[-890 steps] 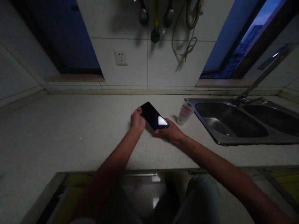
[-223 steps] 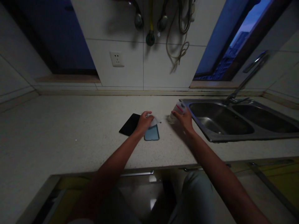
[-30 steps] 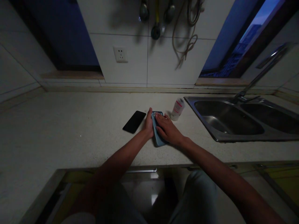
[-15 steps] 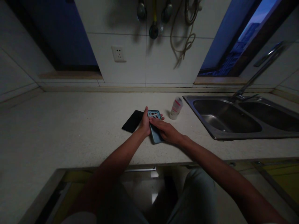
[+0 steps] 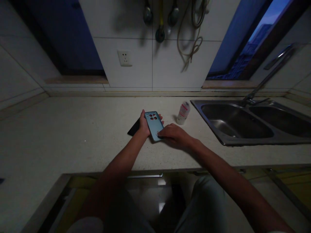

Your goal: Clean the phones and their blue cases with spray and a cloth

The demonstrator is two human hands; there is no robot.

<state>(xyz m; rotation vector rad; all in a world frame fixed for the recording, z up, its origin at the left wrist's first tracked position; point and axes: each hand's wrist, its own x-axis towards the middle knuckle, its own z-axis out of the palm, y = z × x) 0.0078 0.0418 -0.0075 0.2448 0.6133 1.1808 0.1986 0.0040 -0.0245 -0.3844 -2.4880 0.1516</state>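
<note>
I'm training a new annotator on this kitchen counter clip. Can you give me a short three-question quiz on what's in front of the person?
1. True or false: the white bottle stands inside the sink.
2. Which hand wraps round the side of the blue phone case? A. left hand B. right hand C. neither
3. Fill in: the black phone lies on the counter, partly hidden behind the ___ hand.
Key: 1 false, it stands on the counter beside the sink. 2 A, the right hand only touches the case's near end. 3 left.
</note>
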